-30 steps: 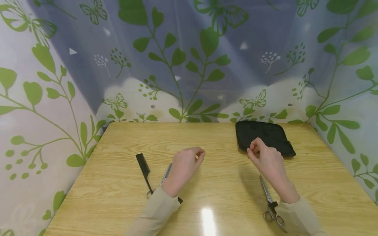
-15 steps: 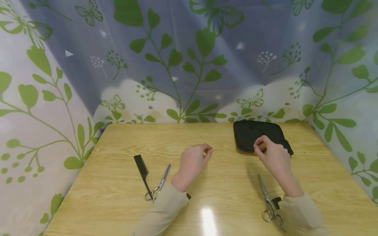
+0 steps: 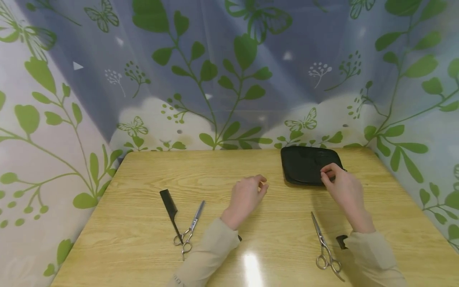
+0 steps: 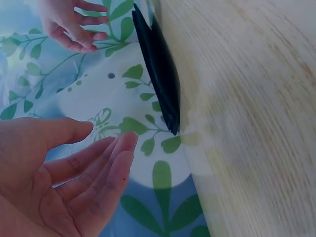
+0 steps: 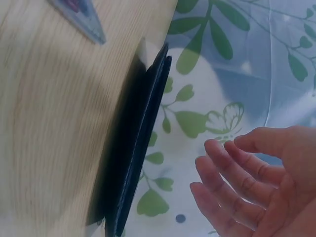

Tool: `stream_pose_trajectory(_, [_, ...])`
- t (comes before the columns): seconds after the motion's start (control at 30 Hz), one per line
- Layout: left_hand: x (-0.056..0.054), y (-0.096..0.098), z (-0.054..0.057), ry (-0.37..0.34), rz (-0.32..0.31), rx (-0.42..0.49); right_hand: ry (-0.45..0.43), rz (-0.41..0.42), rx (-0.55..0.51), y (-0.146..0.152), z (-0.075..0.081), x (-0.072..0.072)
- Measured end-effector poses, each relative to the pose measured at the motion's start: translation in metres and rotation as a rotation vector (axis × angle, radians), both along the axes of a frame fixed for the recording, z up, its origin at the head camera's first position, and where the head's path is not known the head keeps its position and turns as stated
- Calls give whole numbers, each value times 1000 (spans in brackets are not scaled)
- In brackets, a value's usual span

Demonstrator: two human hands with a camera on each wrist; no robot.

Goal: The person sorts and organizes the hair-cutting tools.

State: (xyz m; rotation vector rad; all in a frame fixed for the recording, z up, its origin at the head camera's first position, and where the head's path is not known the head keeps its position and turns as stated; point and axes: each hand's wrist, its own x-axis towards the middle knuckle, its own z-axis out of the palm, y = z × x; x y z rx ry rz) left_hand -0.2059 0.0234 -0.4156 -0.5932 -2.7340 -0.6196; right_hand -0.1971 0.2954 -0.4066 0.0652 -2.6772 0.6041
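Note:
My left hand [image 3: 245,199] hovers over the middle of the table, holding nothing; its fingers are loosely bent in the left wrist view. My right hand [image 3: 345,194], also holding nothing, is raised and overlaps the right front corner of a flat black zip case [image 3: 301,165] in the head view. In the right wrist view the right fingers [image 5: 210,170] are relaxed and apart from the case. A pair of scissors [image 3: 321,240] lies in front of the right hand. To the left, a second pair of scissors [image 3: 195,221] lies with a black tail comb [image 3: 169,203] whose tail overlaps its handles.
A small black piece [image 3: 342,241] lies beside the right sleeve, partly hidden. The tip of another dark thing [image 3: 240,238] shows past the left cuff. The wooden table [image 3: 157,167] meets a leaf-patterned curtain [image 3: 229,99] at the back and sides.
Both hands have shifted to the right over the table, still holding nothing. The left scissors and the small black piece now show more fully. The view has turned slightly.

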Motion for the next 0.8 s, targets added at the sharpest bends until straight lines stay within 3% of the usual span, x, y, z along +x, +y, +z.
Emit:
stream_pose_trajectory(0.3, [-3, 8, -7, -69, -5, -48, 1, -44, 16, 11, -6, -5])
stream_pose_trajectory(0.8, [-15, 15, -14, -63, -18, 1, -129, -84, 4, 44, -10, -17])
